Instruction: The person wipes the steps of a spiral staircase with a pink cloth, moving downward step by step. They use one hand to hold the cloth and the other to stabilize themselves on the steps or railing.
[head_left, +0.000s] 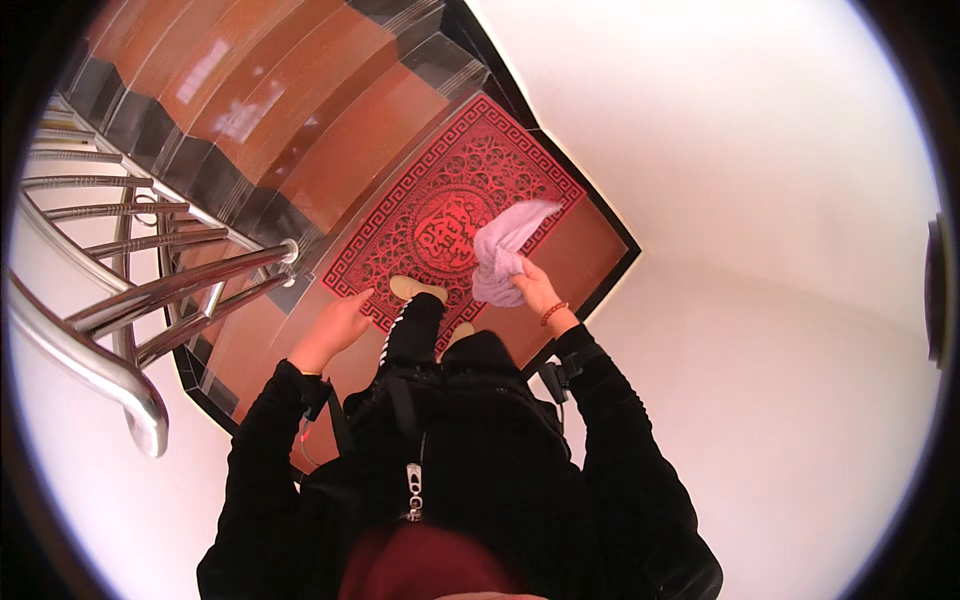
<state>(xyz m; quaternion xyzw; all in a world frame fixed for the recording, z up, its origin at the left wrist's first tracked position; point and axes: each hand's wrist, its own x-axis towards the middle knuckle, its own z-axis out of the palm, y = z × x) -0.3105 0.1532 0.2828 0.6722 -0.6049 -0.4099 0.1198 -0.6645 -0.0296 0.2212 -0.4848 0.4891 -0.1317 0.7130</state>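
Observation:
My right hand (535, 288) grips a pale pink cloth (499, 259), which looks like a small towel. It hangs bunched from my fingers, with one loose end stretching up and to the right over the floor mat. My left hand (336, 330) holds nothing; thumb and index finger stand apart, in front of my left thigh. Beneath both hands lies a red and black floor mat (454, 169) with a key-pattern border and large characters in its middle. One tan shoe (418, 289) is on the mat, and the other (457, 335) is partly hidden by my right leg.
Brown-red tiled stairs (330, 82) with dark edges run along the upper left. A stainless steel stair railing (90, 349) curves past my left side. White walls (750, 225) with a black skirting board (611, 270) close the right side.

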